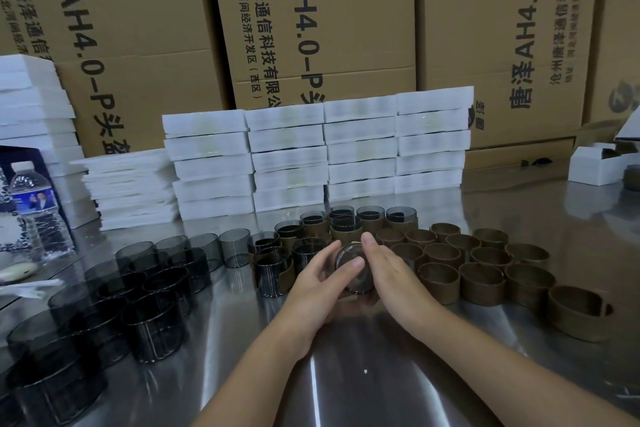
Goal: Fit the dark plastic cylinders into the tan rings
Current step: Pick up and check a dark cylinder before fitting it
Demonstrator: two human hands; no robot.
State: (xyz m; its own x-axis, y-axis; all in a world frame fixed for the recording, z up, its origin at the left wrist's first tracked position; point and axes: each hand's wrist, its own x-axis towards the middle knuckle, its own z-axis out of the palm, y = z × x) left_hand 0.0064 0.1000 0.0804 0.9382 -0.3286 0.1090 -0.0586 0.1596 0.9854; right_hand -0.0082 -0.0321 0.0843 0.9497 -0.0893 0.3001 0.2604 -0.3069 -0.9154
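Both hands close around one dark plastic cylinder (353, 269) above the middle of the table: the left hand (317, 282) cups its left wall with fingers curled across the front, and the right hand (389, 270) presses flat against its right wall, thumb raised over the top rim. It is tipped so that its open end faces the camera, its axis running roughly away from the viewer; whether a ring already sits on it I cannot tell. At far left a water bottle (34, 208) stands near the bare smoky cylinders (152, 291), all upright on the shiny steel table (346, 374). Just left of and behind the hands stand cylinders already wrapped in tan bands (277, 270). To the right, empty tan rings (481, 282) sit upright in rows, openings up. Behind them, stacks of white boxes (318, 152) line up against tall printed cardboard cartons (311, 17).
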